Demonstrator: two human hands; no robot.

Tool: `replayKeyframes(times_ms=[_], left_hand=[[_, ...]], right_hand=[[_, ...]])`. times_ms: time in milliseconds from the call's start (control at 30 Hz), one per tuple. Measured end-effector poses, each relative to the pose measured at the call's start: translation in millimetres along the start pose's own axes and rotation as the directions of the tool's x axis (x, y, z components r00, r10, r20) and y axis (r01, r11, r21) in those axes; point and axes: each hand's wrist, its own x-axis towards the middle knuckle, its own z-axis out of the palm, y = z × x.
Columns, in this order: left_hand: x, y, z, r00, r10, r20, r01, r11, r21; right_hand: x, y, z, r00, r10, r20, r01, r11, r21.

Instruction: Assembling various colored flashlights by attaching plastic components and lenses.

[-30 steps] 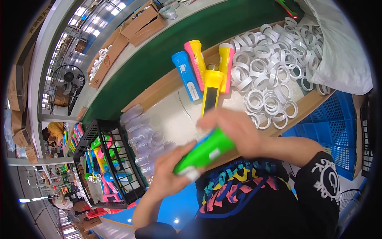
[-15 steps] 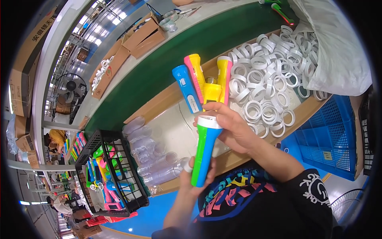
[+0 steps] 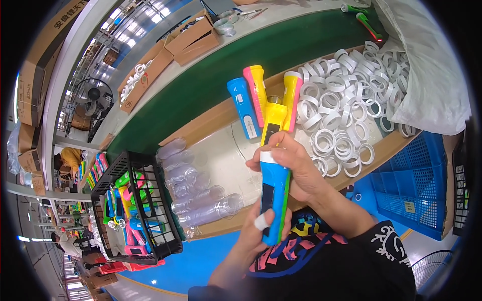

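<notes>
My left hand (image 3: 252,229), with a white wrap on its thumb, is closed round the lower body of a blue and green flashlight (image 3: 274,185). The flashlight stands nearly upright, its dark panel facing up and left. My right hand (image 3: 299,168) grips the white ring (image 3: 267,157) at its head between thumb and fingers. Just beyond lie a blue flashlight (image 3: 242,106), a pink and yellow flashlight (image 3: 256,90), another with a white rim (image 3: 292,95), and a yellow flashlight (image 3: 274,118) with its reflector showing and no white ring.
Loose white rings (image 3: 336,113) fill the right of the cardboard tray (image 3: 221,145). Stacks of clear lenses (image 3: 201,206) lie at its left. A black crate (image 3: 165,215) of flashlights stands left, a blue crate (image 3: 409,183) right. A white sack (image 3: 427,75) overhangs the far right.
The flashlight has been turned about its length, so its blue side and dark panel now show instead of mostly green. Both hands keep hold of it. The whole view has shifted slightly.
</notes>
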Motion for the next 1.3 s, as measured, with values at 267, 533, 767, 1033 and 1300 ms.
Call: replayKeyframes(times_ms=[267,533,767,1033,1300], left_hand=[[-2,4,5,0.996,0.084,-0.040,-0.062,0.924,0.376],[30,7,-22,0.870,0.476,0.129,-0.224,0.149,0.963],[21,-3,-3,0.979,0.127,-0.156,-0.036,0.873,0.487],[8,-13,2,0.999,-0.048,0.012,0.045,0.982,0.186],[25,12,-11,0.953,0.173,-0.248,0.066,0.681,0.729]], right_hand=[[-6,-1,-18,0.970,-0.119,0.210,0.135,0.989,-0.063],[-4,-2,-14,0.967,-0.139,-0.216,0.044,0.919,-0.392],[0,-4,-14,0.989,-0.114,-0.091,0.093,0.973,-0.210],[3,8,-21,0.955,-0.142,0.260,0.110,0.985,0.135],[-5,-3,-20,0.968,-0.121,-0.219,0.016,0.903,-0.429]])
